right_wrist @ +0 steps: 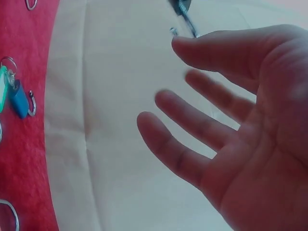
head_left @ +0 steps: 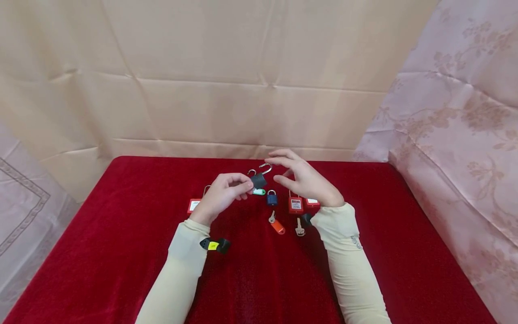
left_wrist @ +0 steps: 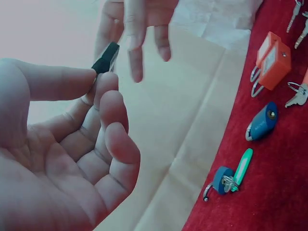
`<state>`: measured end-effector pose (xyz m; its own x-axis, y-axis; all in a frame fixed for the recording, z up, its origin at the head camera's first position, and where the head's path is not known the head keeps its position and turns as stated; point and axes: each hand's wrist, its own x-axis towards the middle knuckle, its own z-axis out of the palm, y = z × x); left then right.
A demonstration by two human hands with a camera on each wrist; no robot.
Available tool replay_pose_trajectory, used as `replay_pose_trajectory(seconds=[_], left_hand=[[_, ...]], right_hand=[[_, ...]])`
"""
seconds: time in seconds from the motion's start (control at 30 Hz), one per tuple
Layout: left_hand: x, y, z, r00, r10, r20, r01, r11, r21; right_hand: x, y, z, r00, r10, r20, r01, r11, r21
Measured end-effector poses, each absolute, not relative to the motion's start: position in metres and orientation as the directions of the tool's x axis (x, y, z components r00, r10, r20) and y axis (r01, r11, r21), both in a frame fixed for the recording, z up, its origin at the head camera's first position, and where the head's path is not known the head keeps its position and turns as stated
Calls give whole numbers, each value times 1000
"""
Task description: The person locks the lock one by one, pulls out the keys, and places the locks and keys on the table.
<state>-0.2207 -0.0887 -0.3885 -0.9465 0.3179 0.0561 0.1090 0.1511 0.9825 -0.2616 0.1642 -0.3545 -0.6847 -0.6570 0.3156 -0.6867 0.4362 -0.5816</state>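
Observation:
My left hand [head_left: 224,194] pinches a dark padlock [head_left: 259,181] between thumb and fingertips, above the far part of the table. Its shackle stands swung open, pointing up and to the right. Just right of it my right hand [head_left: 305,181] is raised with fingers spread and relaxed, holding nothing. In the right wrist view, the shackle's end shows close beyond the thumb [right_wrist: 211,50]. Below the hands are a closed blue padlock [head_left: 272,199] and a smaller blue padlock [left_wrist: 222,180] with an open shackle, a key in it and a green tag [left_wrist: 243,168].
Red padlocks [head_left: 296,205] with white labels stand by the right forearm, and another red padlock [head_left: 194,205] is partly behind the left hand. A key with an orange tag [head_left: 278,226] and a loose-lying key [head_left: 300,228] rest on the red cloth [head_left: 251,279]. Beige fabric [head_left: 226,117] hangs behind.

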Motion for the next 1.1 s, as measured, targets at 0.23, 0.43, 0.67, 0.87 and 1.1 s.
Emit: replay_pose_trajectory(seconds=[0.23, 0.43, 0.67, 0.87, 1.1], left_hand=[[-220, -92, -385, -936, 343, 86, 134, 118, 984], [-219, -91, -384, -943, 314, 108, 143, 90, 986], [-220, -90, -385, -949, 293, 116, 148, 88, 985], [-220, -86, -386, -940, 321, 114, 170, 151, 974], [-218, -81, -387, -928, 359, 102, 197, 237, 951]], right_hand=[[-263, 163, -355, -700, -631, 335, -669, 415, -617], [-260, 164, -354, -762, -570, 309, -608, 462, -646], [-260, 159, -355, -795, -514, 323, -561, 420, -713], [-259, 153, -356, -811, -460, 360, -552, 402, -731], [-258, 148, -357, -804, -431, 411, -579, 405, -708]])
